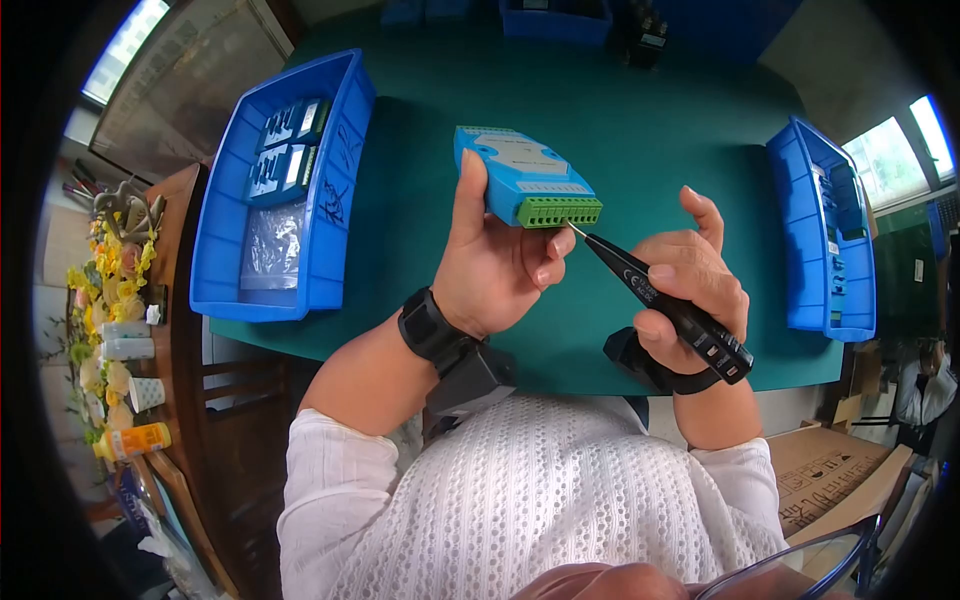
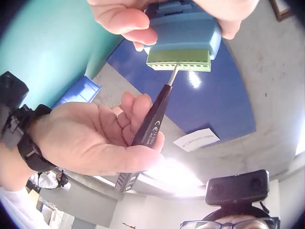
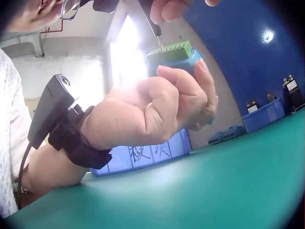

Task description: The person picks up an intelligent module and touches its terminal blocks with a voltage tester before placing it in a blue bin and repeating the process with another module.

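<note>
The left hand [image 1: 492,270] grips a blue module [image 1: 520,165] above the table, its green terminal block [image 1: 560,212] facing the person. In the right hand [image 1: 690,280] is a black pen-shaped tool [image 1: 655,300], pinched between thumb and fingers. Its thin metal tip meets the terminal block near the middle, as the left wrist view also shows at the block [image 2: 178,64]. The right wrist view shows the left hand [image 3: 157,105] under the module, with the tool tip on the green block [image 3: 169,51].
On the left of the green table [image 1: 420,340] stands a blue bin [image 1: 330,240] with modules and a plastic bag [image 1: 272,245]. Another blue bin [image 1: 805,250] with modules is at the right edge. At the back are a blue bin [image 1: 555,25] and dark parts [image 1: 648,42].
</note>
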Demonstrator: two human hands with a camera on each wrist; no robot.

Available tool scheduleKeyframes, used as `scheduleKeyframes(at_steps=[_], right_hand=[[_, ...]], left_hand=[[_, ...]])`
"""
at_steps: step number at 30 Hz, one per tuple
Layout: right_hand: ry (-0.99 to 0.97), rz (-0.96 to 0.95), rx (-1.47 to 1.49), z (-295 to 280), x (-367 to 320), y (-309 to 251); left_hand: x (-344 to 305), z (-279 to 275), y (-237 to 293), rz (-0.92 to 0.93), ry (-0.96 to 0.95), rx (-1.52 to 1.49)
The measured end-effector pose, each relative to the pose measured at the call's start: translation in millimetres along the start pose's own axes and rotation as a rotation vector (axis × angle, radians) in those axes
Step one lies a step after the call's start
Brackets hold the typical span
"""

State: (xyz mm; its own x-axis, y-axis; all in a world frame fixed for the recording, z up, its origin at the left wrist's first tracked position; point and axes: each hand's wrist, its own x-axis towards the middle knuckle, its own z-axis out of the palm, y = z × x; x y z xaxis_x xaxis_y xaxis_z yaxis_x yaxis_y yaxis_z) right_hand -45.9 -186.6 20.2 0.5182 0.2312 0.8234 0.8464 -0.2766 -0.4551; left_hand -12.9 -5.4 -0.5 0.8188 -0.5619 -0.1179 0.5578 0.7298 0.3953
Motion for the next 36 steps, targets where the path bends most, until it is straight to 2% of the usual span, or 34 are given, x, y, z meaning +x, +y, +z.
scheduleKeyframes(at_steps=[7, 13, 36], right_hand=[[0.055, -0.009, 0.034, -0.6, 0.3, -2.7], [-0.019, 0.022, -0.01, 0.0, 1.5, -2.7], [0.008, -0.023, 0.07, -0.5, 0.7, -4.7]], left_hand=[[2.2, 0.4, 0.4, 0.004, 0.0, -0.015], [1.6, -0.4, -1.4, 0.005, 0.002, 0.025], [1.1, -4.5, -2.7, -0.006, -0.015, -0.005]])
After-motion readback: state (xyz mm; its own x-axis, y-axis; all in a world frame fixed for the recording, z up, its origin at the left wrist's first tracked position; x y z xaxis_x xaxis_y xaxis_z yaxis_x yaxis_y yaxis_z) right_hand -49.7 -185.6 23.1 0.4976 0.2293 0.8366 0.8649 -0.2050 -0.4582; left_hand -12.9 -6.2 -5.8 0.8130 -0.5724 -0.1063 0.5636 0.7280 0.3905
